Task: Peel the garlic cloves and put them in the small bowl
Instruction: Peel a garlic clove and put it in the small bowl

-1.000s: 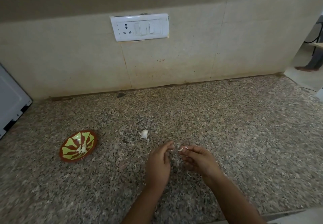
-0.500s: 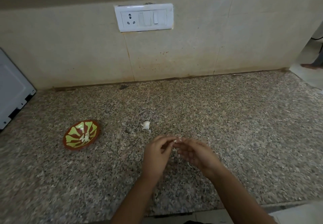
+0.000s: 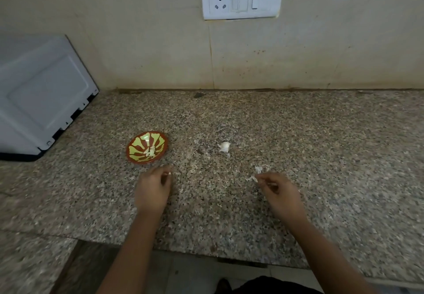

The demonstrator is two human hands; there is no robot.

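The small bowl (image 3: 160,138) sits on the speckled tabletop (image 3: 321,144) with a few peeled cloves (image 3: 150,151) inside. Just in front of the bowl, the left hand (image 3: 153,188) is curled, pinching a tiny white garlic clove (image 3: 169,173) at its fingertips. Well to the bowl's right, the right hand (image 3: 280,193) pinches a papery skin scrap (image 3: 251,178). Between them, right of the bowl, lies an unpeeled garlic piece (image 3: 224,146).

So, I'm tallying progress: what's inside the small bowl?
A small cluster of pale peeled garlic cloves lies in the small bowl, near its middle on the green-striped inside. They overlap, so the exact count and anything beneath them cannot be seen.
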